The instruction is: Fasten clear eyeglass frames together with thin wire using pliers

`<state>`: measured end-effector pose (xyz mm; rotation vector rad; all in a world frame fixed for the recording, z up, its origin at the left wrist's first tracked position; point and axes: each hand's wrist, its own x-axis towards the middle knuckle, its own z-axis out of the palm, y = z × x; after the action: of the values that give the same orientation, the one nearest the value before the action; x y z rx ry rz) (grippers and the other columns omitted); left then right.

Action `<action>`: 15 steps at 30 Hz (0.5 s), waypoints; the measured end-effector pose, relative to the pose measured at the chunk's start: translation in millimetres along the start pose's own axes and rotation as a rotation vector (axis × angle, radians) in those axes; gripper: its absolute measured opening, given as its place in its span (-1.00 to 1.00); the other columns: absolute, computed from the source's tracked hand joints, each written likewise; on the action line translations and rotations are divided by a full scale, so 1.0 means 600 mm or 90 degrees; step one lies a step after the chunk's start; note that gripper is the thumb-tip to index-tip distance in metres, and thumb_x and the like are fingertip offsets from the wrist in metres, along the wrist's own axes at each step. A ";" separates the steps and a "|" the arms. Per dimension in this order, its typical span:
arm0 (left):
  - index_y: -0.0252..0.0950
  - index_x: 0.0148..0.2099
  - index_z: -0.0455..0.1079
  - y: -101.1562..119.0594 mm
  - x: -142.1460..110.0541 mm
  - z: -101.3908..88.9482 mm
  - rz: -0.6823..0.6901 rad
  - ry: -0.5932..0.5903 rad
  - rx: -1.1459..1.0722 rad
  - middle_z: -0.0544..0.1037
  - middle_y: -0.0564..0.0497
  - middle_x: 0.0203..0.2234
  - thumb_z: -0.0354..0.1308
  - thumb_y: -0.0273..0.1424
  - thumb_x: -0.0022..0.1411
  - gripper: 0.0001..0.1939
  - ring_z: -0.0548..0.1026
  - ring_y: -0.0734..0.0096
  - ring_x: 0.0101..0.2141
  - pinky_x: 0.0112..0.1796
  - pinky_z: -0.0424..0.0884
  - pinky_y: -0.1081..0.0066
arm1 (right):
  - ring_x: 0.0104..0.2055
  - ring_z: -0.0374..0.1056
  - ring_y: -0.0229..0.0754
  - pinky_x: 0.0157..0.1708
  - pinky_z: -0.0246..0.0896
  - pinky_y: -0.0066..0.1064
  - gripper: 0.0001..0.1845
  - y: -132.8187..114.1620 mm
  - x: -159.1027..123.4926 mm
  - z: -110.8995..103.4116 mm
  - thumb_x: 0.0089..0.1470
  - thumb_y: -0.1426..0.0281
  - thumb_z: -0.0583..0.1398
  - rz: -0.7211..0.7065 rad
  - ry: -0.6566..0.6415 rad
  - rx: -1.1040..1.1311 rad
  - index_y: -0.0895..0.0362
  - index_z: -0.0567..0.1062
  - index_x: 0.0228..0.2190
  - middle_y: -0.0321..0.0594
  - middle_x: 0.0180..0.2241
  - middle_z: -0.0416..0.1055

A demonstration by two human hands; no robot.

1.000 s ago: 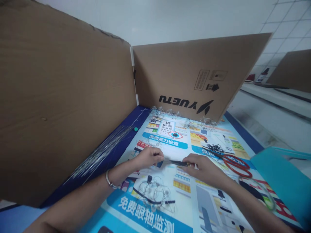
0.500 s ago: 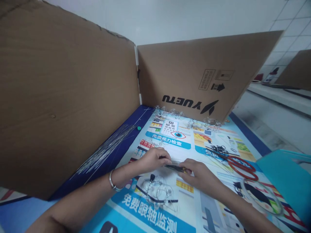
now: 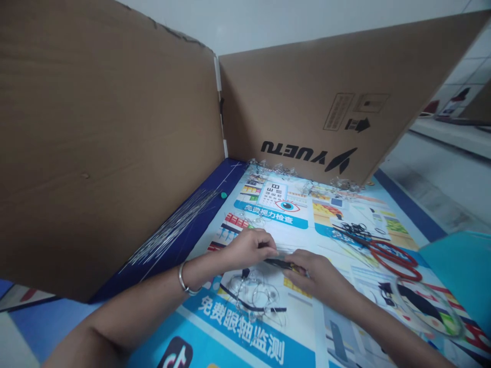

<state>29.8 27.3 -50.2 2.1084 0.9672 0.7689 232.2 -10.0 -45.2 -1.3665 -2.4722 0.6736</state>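
My left hand is closed in a pinch above the printed sheet. What its fingertips hold is too small to make out. My right hand grips a small dark tool that looks like pliers, a bit of yellow showing at its handle. The tool's narrow jaws point left, just beneath the left fingertips. Thin pale strands show faintly between the two hands. In front of them lies a loose tangle of thin wire loops with clear beads, beside a dark strip.
Straight thin metal wires lie along the left cardboard panel. Another panel stands at the back, with beaded wire pieces along its foot. Right are red-handled scissors, black loops, a clear ring-shaped coil and a teal folder.
The camera view has shifted slightly, so the scene sits a little higher and further right. Both hands stay close together, and the right keeps its hold on the pliers.
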 end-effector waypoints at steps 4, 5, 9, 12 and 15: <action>-0.32 -0.42 0.45 0.000 0.000 0.001 -0.008 -0.007 0.001 0.50 0.08 -0.52 0.18 -0.51 0.10 -0.93 0.41 0.49 -0.43 -0.35 0.28 0.54 | -0.42 0.30 -0.20 -0.45 0.09 -0.44 -0.83 0.005 0.002 0.008 0.08 0.33 0.07 0.001 -0.005 0.011 0.07 0.46 -0.37 -0.27 -0.46 0.36; -0.32 -0.42 0.45 0.000 0.000 0.001 -0.008 -0.009 -0.003 0.50 0.08 -0.51 0.18 -0.51 0.11 -0.93 0.41 0.49 -0.43 -0.35 0.28 0.54 | -0.42 0.29 -0.21 -0.45 0.08 -0.44 -0.83 0.006 0.002 0.010 0.08 0.33 0.07 0.000 -0.005 0.014 0.08 0.45 -0.37 -0.27 -0.46 0.36; -0.32 -0.43 0.45 -0.001 -0.001 0.002 0.004 -0.017 -0.021 0.49 0.08 -0.51 0.18 -0.50 0.11 -0.92 0.41 0.49 -0.41 -0.34 0.28 0.55 | -0.43 0.27 -0.21 -0.45 0.07 -0.43 -0.83 0.010 0.002 0.018 0.10 0.33 0.07 0.001 -0.004 0.018 0.10 0.44 -0.38 -0.28 -0.47 0.34; -0.33 -0.43 0.45 -0.003 -0.002 0.002 0.001 -0.026 -0.036 0.48 0.08 -0.52 0.18 -0.49 0.12 -0.92 0.41 0.49 -0.42 -0.36 0.27 0.56 | -0.43 0.27 -0.21 -0.46 0.07 -0.43 -0.82 0.012 0.000 0.022 0.10 0.32 0.06 -0.001 0.002 0.011 0.10 0.43 -0.41 -0.28 -0.48 0.34; -0.34 -0.40 0.45 -0.004 -0.002 0.000 -0.007 -0.049 -0.060 0.47 0.07 -0.53 0.17 -0.48 0.13 -0.93 0.40 0.49 -0.43 -0.38 0.27 0.56 | -0.42 0.27 -0.20 -0.44 0.09 -0.42 -0.80 0.014 -0.003 0.025 0.11 0.31 0.05 -0.013 0.010 0.015 0.10 0.45 -0.35 -0.26 -0.47 0.35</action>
<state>28.2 27.2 -52.2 2.0343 0.8830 0.7085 233.3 -11.8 -62.1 -1.3311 -2.4547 0.6816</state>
